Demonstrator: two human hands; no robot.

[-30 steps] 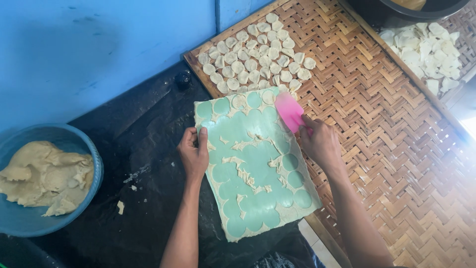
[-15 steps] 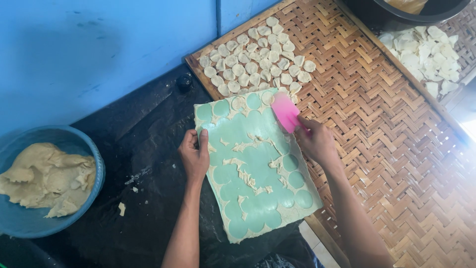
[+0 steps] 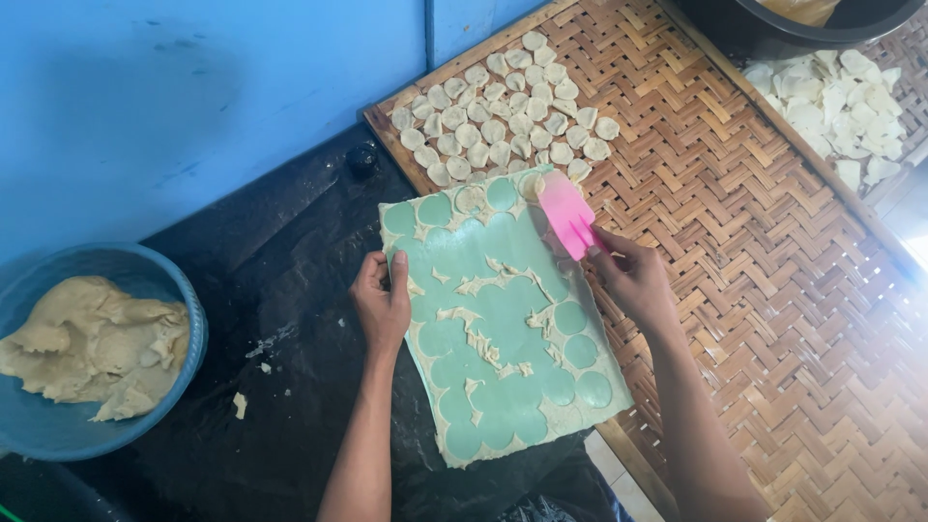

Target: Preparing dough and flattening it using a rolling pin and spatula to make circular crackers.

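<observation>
A green mat lies on the black surface, covered with a thin dough sheet full of round cut-out holes and loose dough scraps. My left hand presses down on the mat's left edge. My right hand grips a pink spatula whose blade rests at the mat's upper right corner, next to a round dough piece. Just beyond, many cut dough rounds lie in rows on a woven bamboo tray.
A blue bowl with a lump of dough sits at the left on the black sheet. A second woven tray at the top right carries white dough pieces. A dark bowl stands behind it. A blue wall rises behind.
The pink spatula has shifted slightly toward the mat's upper right corner. My left hand stays on the mat's left edge.
</observation>
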